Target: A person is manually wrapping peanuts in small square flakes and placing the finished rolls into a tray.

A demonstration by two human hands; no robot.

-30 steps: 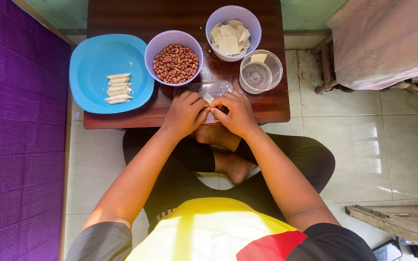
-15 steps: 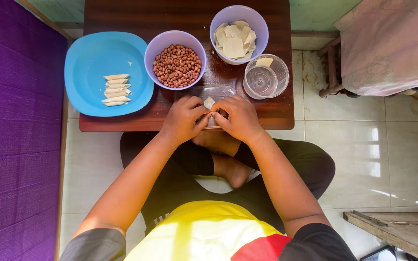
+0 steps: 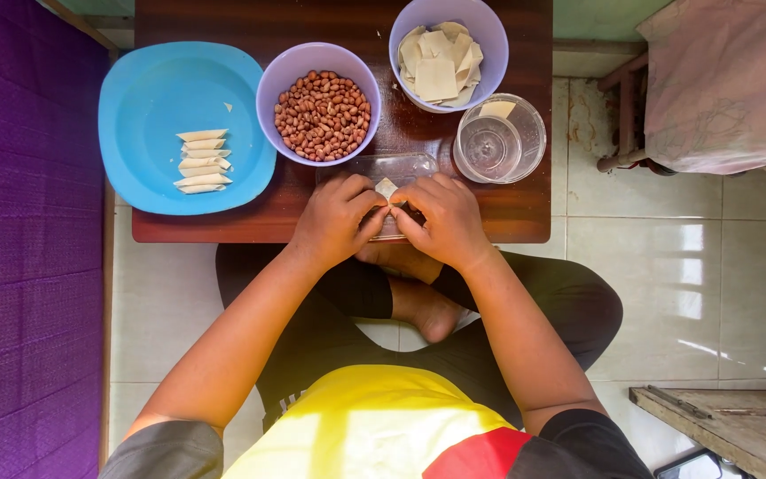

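Head view: hands (image 3: 389, 213) as before, same pinch on wrapper (image 3: 386, 187).

Dough wrapper (image 3: 386, 187): small, pale cream, thin sheet, pinched between the fingertips of left hand (image 3: 337, 219) and right hand (image 3: 446, 219). Only a folded, pointed corner shows above the fingers; the rest is hidden. It is held over a clear rectangular plastic tray (image 3: 381, 168). Tray lies flat on the dark wooden table (image 3: 507, 208), near the front edge, roughly mid-width, partly covered by both hands.
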